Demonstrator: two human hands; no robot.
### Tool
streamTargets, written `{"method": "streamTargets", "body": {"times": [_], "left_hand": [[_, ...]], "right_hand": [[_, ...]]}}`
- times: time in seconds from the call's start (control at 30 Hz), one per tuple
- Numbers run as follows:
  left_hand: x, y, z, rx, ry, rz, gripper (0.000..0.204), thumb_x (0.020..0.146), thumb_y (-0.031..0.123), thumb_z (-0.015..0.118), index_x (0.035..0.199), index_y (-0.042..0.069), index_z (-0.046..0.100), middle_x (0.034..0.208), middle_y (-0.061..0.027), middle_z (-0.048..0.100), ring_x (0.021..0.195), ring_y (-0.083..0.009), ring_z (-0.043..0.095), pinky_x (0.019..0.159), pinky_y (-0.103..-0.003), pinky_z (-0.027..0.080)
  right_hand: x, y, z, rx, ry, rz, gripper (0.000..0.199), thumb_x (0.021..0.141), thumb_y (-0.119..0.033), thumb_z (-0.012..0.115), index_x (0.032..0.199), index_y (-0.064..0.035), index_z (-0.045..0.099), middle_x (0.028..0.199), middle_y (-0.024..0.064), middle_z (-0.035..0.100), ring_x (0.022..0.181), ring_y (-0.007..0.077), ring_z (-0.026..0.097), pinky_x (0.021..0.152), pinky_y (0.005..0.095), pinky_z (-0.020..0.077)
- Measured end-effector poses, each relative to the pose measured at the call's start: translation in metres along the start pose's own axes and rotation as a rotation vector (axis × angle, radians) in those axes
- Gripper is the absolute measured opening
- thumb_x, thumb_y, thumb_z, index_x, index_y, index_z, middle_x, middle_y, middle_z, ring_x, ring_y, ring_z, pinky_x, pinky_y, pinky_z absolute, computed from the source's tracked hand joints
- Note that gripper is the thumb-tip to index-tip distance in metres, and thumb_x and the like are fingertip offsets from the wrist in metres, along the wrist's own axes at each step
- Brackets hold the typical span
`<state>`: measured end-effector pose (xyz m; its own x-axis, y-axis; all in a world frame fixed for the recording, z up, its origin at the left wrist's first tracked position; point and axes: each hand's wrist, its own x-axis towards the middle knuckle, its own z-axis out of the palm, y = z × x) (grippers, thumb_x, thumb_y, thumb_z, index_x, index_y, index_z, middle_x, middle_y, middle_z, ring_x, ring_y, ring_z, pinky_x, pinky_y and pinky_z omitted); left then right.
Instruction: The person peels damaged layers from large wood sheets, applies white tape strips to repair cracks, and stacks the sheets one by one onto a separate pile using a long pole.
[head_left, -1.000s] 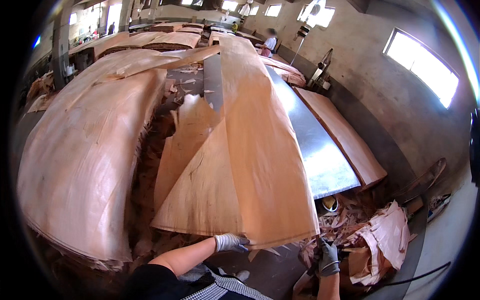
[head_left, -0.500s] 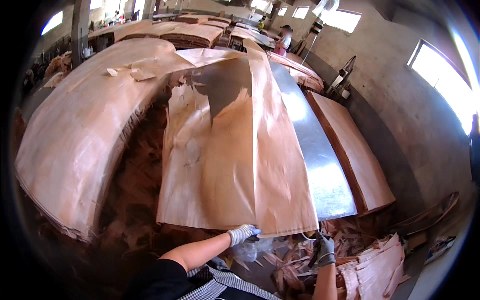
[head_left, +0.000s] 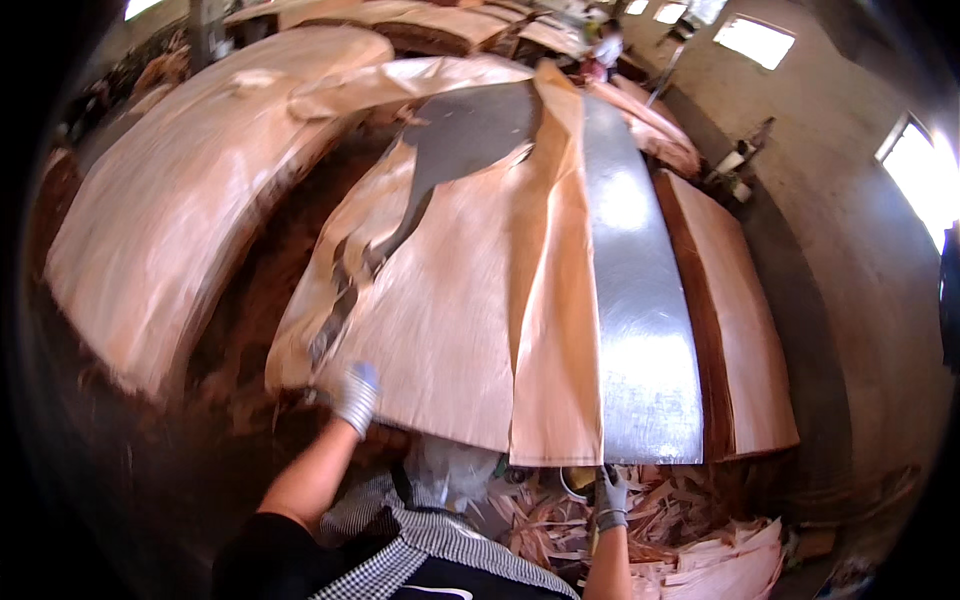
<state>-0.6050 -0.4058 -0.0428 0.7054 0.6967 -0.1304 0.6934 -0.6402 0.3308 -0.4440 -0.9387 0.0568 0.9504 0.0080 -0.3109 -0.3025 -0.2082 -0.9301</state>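
A thin wood veneer sheet (head_left: 450, 290) lies on a shiny metal tabletop (head_left: 645, 330) in front of me. Its left side is torn away as a ragged, crumpled strip (head_left: 310, 285), and dark table shows through the gap. A narrow veneer strip (head_left: 555, 370) with a raised, wavy edge overlaps its right side. My left hand (head_left: 358, 398), in a pale glove with bluish fingertips, is at the sheet's near left edge; motion smears its fingers. My right hand (head_left: 611, 503), in a grey glove, is closed at the table's near edge by the strip's corner, around something dark I cannot make out.
A tall veneer stack (head_left: 200, 190) curves along the left, and another stack (head_left: 745, 340) stands right of the table. Veneer scraps (head_left: 720, 565) are heaped below the near edge. Beyond the table, a person (head_left: 603, 50) stands among more stacks. A wall (head_left: 800, 130) runs along the right.
My left hand has moved left along the near edge. The torn left strip has shifted left and crumpled, widening the gap. My right hand stays by the strip's near corner. The view has shifted.
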Motion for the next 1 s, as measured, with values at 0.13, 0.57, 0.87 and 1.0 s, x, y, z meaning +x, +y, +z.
{"method": "streamTargets", "body": {"times": [0.13,0.57,0.87,1.0], "left_hand": [[-0.028,-0.053,-0.074,-0.203,0.663,-0.545,0.037,0.082,0.026,0.06,0.111,0.004,0.054,0.124,-0.0195,0.05,0.113,-0.0369,0.049,0.095,-0.044,0.041],[-0.001,-0.232,0.026,-2.213,0.327,-0.571,0.064,0.084,0.051,0.058,0.133,0.013,0.043,0.13,-0.0127,0.049,0.117,-0.0314,0.049,0.098,-0.05,0.038],[0.023,-0.247,-0.068,-1.538,1.012,-0.69,0.067,0.08,0.011,0.067,0.14,0.007,0.036,0.119,-0.0075,0.054,0.102,-0.0208,0.054,0.09,-0.035,0.046],[0.044,-0.204,-0.147,-1.549,0.973,-0.354,0.051,0.082,0.01,0.064,0.13,0.004,0.047,0.116,-0.0052,0.055,0.099,-0.0179,0.054,0.091,-0.032,0.044]], "right_hand": [[0.025,0.046,-0.033,-0.037,0.041,0.03,0.017,0.085,-0.01,0.064,0.097,0.0007,0.061,0.065,0.0006,0.057,0.048,0.0083,0.048,0.043,0.0234,0.0377],[0.041,0.001,0.013,0.108,-0.023,0.066,0.02,0.085,-0.025,0.067,0.081,-0.0136,0.051,0.067,0.0005,0.055,0.048,0.0143,0.05,0.04,0.0278,0.0422],[0.005,-0.003,0.025,-0.065,0.181,-0.038,0.013,0.075,-0.008,0.073,0.073,-0.0024,0.062,0.066,-0.0017,0.057,0.054,0.0092,0.048,0.05,0.0242,0.0402],[-0.007,-0.028,0.032,-0.04,0.24,-0.245,0.013,0.074,-0.006,0.072,0.071,0.0001,0.061,0.068,-0.0018,0.058,0.06,0.0076,0.048,0.056,0.024,0.0415]]}}
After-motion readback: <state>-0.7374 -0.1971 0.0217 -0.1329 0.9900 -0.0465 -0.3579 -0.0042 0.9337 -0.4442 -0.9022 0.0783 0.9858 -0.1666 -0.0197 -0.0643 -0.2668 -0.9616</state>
